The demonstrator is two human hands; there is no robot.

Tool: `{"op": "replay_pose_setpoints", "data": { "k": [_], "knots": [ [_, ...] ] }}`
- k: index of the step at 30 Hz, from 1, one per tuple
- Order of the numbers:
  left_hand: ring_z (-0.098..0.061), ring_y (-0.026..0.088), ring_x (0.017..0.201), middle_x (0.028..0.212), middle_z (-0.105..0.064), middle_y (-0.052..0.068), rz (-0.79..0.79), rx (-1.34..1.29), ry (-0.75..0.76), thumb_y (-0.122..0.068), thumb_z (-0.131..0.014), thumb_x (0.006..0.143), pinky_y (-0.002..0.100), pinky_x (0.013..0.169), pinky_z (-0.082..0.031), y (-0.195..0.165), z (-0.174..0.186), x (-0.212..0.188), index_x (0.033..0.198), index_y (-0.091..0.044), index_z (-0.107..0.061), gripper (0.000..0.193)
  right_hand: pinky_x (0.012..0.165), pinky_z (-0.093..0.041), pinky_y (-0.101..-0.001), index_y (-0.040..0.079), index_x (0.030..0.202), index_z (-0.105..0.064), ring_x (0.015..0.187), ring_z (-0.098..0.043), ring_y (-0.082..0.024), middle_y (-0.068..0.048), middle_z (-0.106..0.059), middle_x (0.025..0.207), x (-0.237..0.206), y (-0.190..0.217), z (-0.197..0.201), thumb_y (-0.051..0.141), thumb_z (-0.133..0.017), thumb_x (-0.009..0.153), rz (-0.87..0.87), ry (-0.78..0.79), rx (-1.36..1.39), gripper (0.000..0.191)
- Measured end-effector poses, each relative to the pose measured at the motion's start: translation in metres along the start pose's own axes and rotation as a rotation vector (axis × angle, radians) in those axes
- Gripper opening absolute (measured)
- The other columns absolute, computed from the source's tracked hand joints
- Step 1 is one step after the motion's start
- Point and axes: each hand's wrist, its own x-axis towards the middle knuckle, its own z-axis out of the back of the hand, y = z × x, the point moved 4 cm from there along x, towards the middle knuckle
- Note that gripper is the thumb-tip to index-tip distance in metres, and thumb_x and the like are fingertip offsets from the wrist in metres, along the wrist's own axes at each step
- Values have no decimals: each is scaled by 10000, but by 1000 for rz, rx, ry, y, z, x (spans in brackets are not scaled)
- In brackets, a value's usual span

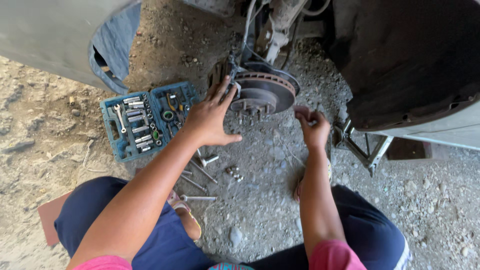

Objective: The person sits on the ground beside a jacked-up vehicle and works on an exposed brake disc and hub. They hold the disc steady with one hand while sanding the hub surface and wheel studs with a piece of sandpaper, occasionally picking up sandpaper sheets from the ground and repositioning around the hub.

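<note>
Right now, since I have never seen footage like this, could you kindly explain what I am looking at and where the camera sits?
There is no machine here: a person works with two bare hands, and the single picture comes from a camera on their head, looking down over their knees.

They sit on gravel ground beside a car with its wheel off, so the round metal brake disc is bare. A jack stands under the body to the right.

The left hand is spread open, fingertips at the disc's left edge, holding nothing. The right hand is curled just below the disc; whether its grip holds something small I cannot tell.

On the ground lie an open blue tool case of sockets, some long metal tools and a small cluster of wheel nuts.
</note>
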Motion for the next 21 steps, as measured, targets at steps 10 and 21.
{"op": "replay_pose_setpoints", "data": {
  "k": [10,21],
  "knots": [
    [-156,400,1537,1689,26,193,37,70,93,-734,-832,623,485,1073,-458,-13,-4,2,1635,-165,-72,1388,675,-547,-293,30,1152,-654,783,-657,-146,-87,-741,965,-9,70,7,145,-701,988,8,21,245,206],
    [-130,340,1558,1707,60,135,43,49,105,-751,-810,620,450,1082,-464,1,0,-12,1633,-166,-36,1403,653,-508,-366,29,862,-710,702,-645,-267,-113,-675,806,-8,149,-11,145,-865,834,175,128,135,196]
  ]
}}
